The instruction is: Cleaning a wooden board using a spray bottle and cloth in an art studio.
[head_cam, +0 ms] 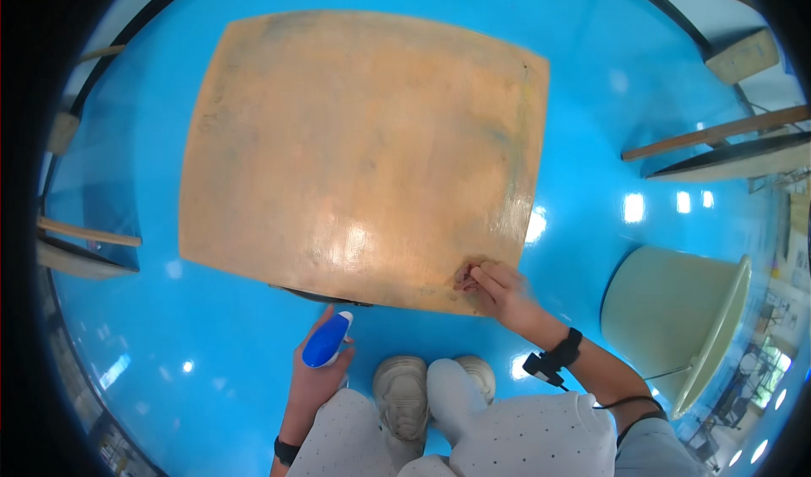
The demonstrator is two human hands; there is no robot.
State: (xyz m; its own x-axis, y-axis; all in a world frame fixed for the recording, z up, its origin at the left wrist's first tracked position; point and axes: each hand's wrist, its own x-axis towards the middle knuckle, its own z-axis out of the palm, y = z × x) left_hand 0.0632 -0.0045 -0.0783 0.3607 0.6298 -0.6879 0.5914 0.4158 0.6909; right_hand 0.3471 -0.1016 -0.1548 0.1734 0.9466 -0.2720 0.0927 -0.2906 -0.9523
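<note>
Before me is a wooden tabletop (361,147) with dark smudges and scuffs. My right hand (510,299) pinches a small crumpled, reddish-brown wad (466,277), perhaps a rag, and presses it to the wood at the near right corner. A damp-looking shine lies on the surface along the right edge and near the front middle. In my left hand (317,379) is a spray bottle with a blue and white trigger head (324,347), held just off the table's near edge. The bottle's body is mostly hidden by my hand and leg.
A pale green bucket (665,312) with a wire handle stands on the glossy blue floor (209,363) at my right. Wooden furniture parts (716,133) are at the right, with more furniture (85,249) at the left. My shoes (402,391) are close to the table's front.
</note>
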